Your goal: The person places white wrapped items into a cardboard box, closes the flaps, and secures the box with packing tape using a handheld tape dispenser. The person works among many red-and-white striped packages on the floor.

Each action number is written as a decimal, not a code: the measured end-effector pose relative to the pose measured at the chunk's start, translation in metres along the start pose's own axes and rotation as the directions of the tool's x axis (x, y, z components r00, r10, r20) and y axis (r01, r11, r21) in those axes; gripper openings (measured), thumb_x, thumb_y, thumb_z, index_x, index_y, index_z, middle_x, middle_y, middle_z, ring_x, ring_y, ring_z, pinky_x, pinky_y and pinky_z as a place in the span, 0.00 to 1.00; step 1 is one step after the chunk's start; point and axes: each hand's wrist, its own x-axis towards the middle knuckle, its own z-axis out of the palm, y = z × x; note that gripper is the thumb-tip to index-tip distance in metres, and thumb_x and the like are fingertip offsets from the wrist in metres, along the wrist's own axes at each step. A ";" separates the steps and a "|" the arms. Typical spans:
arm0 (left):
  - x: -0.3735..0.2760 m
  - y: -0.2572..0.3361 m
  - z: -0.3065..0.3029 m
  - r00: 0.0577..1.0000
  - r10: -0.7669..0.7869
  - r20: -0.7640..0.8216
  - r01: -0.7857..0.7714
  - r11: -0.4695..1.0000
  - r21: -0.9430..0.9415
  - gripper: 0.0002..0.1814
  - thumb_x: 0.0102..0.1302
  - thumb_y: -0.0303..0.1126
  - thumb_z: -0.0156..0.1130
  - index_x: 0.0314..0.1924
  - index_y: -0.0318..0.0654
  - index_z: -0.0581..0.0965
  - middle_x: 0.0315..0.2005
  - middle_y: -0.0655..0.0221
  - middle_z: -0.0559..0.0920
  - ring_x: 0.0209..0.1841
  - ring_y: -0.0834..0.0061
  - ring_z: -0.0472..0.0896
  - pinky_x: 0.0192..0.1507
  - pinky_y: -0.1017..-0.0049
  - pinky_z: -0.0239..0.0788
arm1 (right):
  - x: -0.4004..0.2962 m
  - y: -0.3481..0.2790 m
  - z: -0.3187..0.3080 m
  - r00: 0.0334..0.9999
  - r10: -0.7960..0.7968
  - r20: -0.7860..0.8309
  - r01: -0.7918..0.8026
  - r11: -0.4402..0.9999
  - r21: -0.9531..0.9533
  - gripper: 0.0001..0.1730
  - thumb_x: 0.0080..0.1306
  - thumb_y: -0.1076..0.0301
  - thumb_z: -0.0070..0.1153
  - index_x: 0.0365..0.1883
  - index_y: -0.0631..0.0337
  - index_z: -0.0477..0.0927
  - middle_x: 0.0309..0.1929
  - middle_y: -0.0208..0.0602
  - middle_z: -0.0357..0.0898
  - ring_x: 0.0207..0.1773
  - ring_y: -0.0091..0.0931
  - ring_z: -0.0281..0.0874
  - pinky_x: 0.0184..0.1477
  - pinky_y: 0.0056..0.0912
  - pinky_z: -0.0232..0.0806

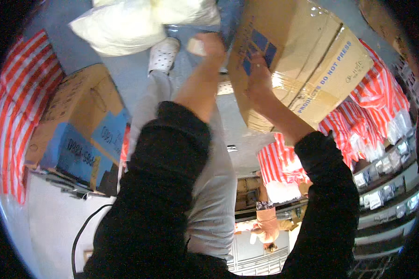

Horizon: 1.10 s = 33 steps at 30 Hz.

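Observation:
In the head view, my left hand [214, 47] has its fingers around a small pale object [196, 47], too blurred to name. It is above the floor, just beyond my feet. To the right, a large brown cardboard carton [302, 52] stands at a slant, with clear packing tape and blue printing on it. Against its near face, beside a group of dark blue printed squares, lies my right hand [259, 75], a ring on one finger. Its fingertips are blurred, and whether they grip the carton cannot be told.
Stuffed white bags [125, 26] lie ahead of my white clog [164, 52]. On the left are another carton [80, 90] with blue tape and a red-and-white striped bag [24, 104]. More striped bags [380, 80] and stocked shelves [384, 181] are at right. Behind me stands another person [266, 221].

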 end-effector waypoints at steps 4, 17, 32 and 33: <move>-0.054 -0.094 0.006 0.996 0.054 0.068 -0.031 0.953 -0.302 0.24 0.63 0.58 0.60 0.33 0.43 0.87 0.35 0.59 0.88 0.38 0.57 0.88 0.40 0.61 0.78 | 0.038 0.033 0.005 0.997 -0.037 0.068 0.028 0.991 0.130 0.29 0.80 0.47 0.38 0.72 0.54 0.67 0.67 0.31 0.71 0.69 0.33 0.66 0.73 0.33 0.53; -0.311 -0.321 -0.142 0.970 0.239 0.040 -0.169 0.787 -0.594 0.22 0.62 0.47 0.69 0.42 0.33 0.83 0.27 0.53 0.84 0.29 0.52 0.83 0.33 0.59 0.73 | 0.033 0.050 0.064 0.944 0.024 0.328 0.308 0.291 -0.906 0.37 0.71 0.47 0.55 0.68 0.68 0.68 0.68 0.54 0.69 0.69 0.43 0.70 0.68 0.43 0.63; -0.417 -0.174 -0.231 0.808 0.585 -0.065 -0.537 0.687 -0.489 0.23 0.55 0.48 0.74 0.36 0.33 0.80 0.28 0.55 0.82 0.33 0.50 0.80 0.43 0.56 0.70 | -0.315 0.059 -0.003 0.918 -0.171 0.358 0.121 0.980 0.158 0.22 0.74 0.55 0.56 0.57 0.63 0.82 0.57 0.35 0.78 0.63 0.25 0.72 0.66 0.28 0.62; -0.418 -0.157 -0.236 0.793 0.601 -0.097 -0.572 0.681 -0.458 0.23 0.55 0.48 0.74 0.35 0.33 0.80 0.29 0.54 0.82 0.34 0.50 0.80 0.44 0.56 0.70 | -0.314 0.063 -0.017 0.918 -0.247 0.309 0.201 0.964 0.173 0.21 0.74 0.57 0.57 0.56 0.63 0.83 0.56 0.35 0.78 0.62 0.25 0.72 0.66 0.28 0.62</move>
